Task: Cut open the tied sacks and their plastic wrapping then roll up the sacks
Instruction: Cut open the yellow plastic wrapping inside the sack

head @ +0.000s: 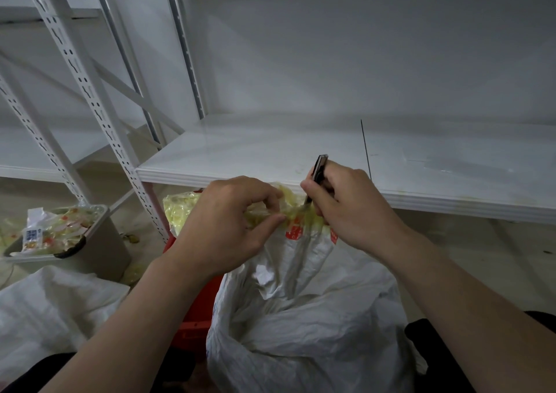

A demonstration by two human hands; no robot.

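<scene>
A white woven sack (pixel 304 317) with red print stands in front of me, its neck gathered at the top. Yellowish plastic wrapping (pixel 296 209) bunches out of that neck. My left hand (pixel 228 221) pinches the plastic and the sack's neck between thumb and fingers. My right hand (pixel 346 203) grips a dark utility knife (pixel 318 170), handle up, with its tip down in the plastic just right of my left fingers. The blade itself is hidden in the folds.
A white metal shelf (pixel 361 155) runs just behind the sack, its front edge right above my hands. A beige bin (pixel 99 242) full of plastic scraps stands at the left. Another white sack (pixel 51 308) lies at the lower left. Something red (pixel 192 320) sits under the sack.
</scene>
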